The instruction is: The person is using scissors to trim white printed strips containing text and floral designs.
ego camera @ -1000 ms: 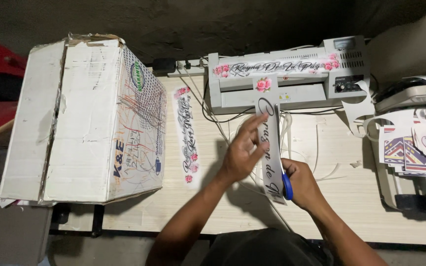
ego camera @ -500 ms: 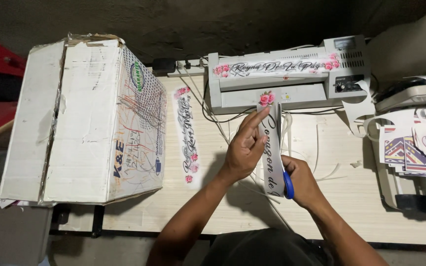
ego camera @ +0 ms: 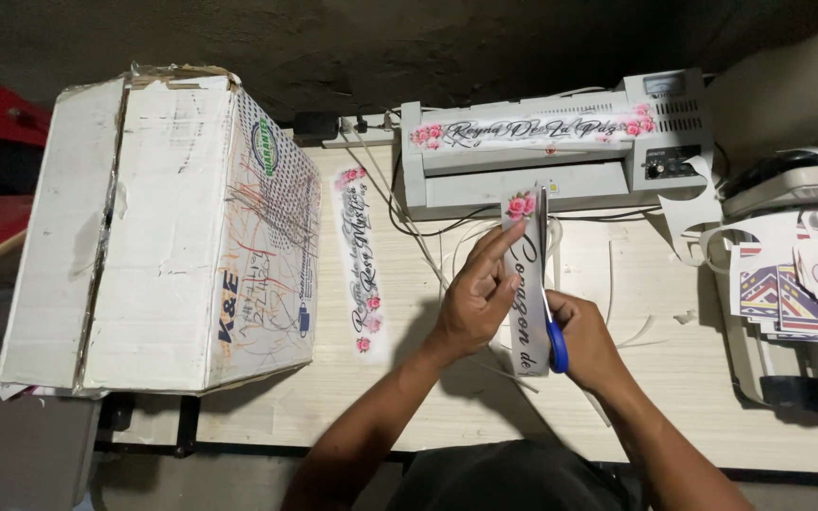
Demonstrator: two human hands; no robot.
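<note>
My left hand (ego camera: 473,301) pinches the left edge of a long laminated strip (ego camera: 525,284) printed with lettering and a pink rose at its far end. My right hand (ego camera: 587,341) grips blue-handled scissors (ego camera: 551,301), whose blades run up along the strip's right edge toward the rose. Both hands hover over the light wooden table (ego camera: 702,397), just in front of the grey laminating machine (ego camera: 560,156).
A second rose strip (ego camera: 360,260) lies flat on the table at the left. Another lies on top of the laminator. A big worn cardboard box (ego camera: 158,232) stands at the left. Thin white offcuts (ego camera: 608,284) and cables litter the table; printed cut-outs (ego camera: 797,279) are stacked at the right.
The strip has shifted slightly toward the laminator and the scissors have advanced along its right edge toward the rose end. My left hand's fingers have slid further up the strip.
</note>
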